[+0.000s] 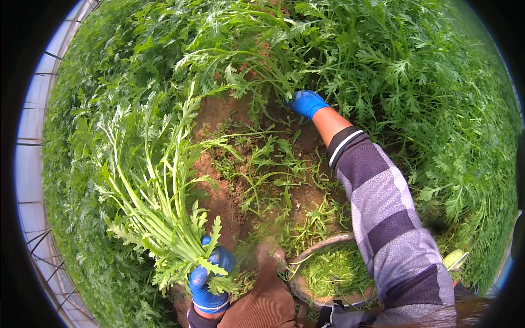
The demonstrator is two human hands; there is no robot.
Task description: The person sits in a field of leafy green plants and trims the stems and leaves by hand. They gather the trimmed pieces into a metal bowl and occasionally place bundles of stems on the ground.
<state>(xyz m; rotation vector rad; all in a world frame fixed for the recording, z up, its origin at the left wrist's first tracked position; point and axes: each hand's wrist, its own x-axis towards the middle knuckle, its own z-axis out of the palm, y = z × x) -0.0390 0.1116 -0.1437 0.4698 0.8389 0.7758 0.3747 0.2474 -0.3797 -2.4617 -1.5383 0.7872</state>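
Note:
My left hand (211, 274), in a blue glove with a white band at the wrist, is closed around the base of a bunch of leafy green stems (164, 217) at the lower left. The stems fan upward, with deeply lobed leaves. My right hand (307, 104), also blue-gloved, reaches down among the bases of standing leafy plants (283, 78) at the upper middle. Its fingertips are hidden by leaves, so whether it grips a stem does not show.
Dense green plants (410, 82) surround a patch of brown soil (217, 180) strewn with loose leaves. A round basin (316, 246) holding green trimmings stands near my brown corduroy-clad knee (266, 299). A greenhouse wall of pale sheeting (30, 168) runs along the left.

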